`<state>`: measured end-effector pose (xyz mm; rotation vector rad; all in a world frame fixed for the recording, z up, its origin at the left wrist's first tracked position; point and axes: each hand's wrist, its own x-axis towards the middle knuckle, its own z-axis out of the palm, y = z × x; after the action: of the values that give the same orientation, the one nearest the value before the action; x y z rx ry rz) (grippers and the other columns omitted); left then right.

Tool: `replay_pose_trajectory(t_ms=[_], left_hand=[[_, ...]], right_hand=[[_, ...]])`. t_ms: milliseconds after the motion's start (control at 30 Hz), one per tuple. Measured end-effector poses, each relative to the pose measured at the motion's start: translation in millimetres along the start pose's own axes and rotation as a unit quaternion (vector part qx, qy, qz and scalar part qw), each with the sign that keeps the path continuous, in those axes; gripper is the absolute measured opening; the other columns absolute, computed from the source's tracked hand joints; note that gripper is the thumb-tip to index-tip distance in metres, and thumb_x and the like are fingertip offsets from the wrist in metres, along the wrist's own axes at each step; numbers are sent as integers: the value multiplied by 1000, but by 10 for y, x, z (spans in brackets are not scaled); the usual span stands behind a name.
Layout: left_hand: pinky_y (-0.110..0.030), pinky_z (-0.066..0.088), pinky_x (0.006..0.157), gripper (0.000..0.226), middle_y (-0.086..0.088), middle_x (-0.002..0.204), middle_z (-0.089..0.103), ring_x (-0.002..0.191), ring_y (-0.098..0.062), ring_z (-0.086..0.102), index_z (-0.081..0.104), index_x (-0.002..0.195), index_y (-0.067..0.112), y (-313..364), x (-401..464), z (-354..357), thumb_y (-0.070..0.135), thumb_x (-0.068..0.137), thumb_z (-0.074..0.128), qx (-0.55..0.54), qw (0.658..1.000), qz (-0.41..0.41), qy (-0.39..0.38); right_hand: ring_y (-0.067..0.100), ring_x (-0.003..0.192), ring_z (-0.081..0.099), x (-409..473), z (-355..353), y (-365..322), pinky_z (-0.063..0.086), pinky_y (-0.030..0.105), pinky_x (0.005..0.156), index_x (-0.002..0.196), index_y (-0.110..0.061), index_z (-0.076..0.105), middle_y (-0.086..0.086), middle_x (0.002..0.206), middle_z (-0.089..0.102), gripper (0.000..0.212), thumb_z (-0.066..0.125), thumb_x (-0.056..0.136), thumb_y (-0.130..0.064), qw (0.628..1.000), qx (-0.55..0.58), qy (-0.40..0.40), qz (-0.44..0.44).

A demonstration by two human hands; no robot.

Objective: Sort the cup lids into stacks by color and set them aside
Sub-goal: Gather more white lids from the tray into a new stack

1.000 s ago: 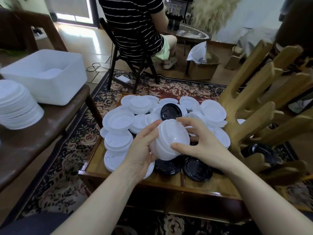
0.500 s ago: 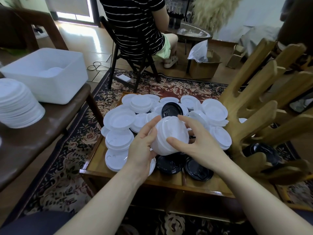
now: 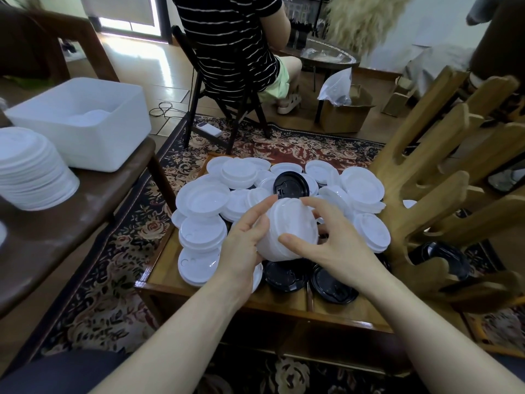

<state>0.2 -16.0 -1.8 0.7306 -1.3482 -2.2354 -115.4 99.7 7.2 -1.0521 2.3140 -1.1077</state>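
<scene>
Our two hands, left [image 3: 244, 245] and right [image 3: 335, 248], grip a stack of white lids [image 3: 287, 231] above the desk [image 3: 284, 305], over loose white lids [image 3: 203, 197], black lids [image 3: 284, 275] and a wooden rack [image 3: 426, 172] beside them.

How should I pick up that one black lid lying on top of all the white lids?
Probably pinch the black lid by its thin round rim, coming from above at its far side. It lies tilted on the white lids, so that edge looks free. Its near edge is hidden behind the white stack both hands hold.
</scene>
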Motion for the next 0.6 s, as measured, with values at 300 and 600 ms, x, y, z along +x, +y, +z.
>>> replay_pose_trajectory(t_ms=[300,600], left_hand=[[-22,59,69,34,16,104,74,88,2,71,67,117,32,23,-24,10,13,106,41,9,1000,0,-14],[-26,55,92,35,12,127,65,115,-6,62,67,113,38,31,-60,59,13,105,44,22,999,19,-16]], right_hand=[[7,114,53,0,-7,5,49,41,96,130,-51,39,-20,127,46,77,66,61,-74,1000,-22,-10,-6],[6,91,62,-6,-32,-22,54,42,86,114,-46,48,-19,106,56,68,65,57,-79,999,-13,10,30]])
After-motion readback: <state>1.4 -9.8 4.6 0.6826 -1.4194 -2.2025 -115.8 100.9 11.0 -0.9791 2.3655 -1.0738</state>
